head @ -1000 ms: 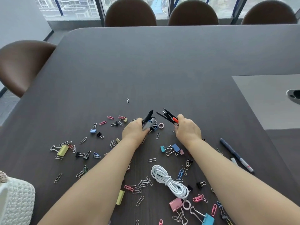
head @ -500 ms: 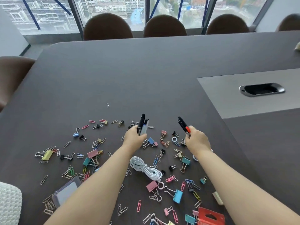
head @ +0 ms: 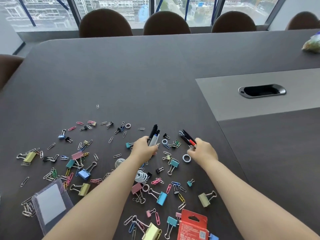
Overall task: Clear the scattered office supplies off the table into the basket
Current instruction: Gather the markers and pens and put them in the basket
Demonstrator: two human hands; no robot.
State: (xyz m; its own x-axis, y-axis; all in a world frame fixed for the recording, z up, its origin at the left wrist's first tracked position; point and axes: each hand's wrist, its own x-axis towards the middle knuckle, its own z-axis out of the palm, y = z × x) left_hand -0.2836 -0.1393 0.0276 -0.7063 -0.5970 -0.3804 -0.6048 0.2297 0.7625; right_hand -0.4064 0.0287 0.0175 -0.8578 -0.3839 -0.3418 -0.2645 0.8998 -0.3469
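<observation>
The left hand [head: 144, 148] is closed around a bundle of markers [head: 154, 136]; the right hand [head: 202, 152] is closed on black and red pens [head: 187, 139]. Since a second ago both hands have drawn apart and the view has shifted right. Binder clips [head: 84, 174], paper clips [head: 157, 181], a white cable [head: 141, 176], a badge holder [head: 51, 203] and a red packet [head: 192, 226] lie scattered on the desk [head: 138, 75]. The basket is out of view; judged early in the clearing.

Two bare forearms, left grip [head: 144, 149], right grip [head: 203, 152]; no sleeves, bare wrists and fingers.
</observation>
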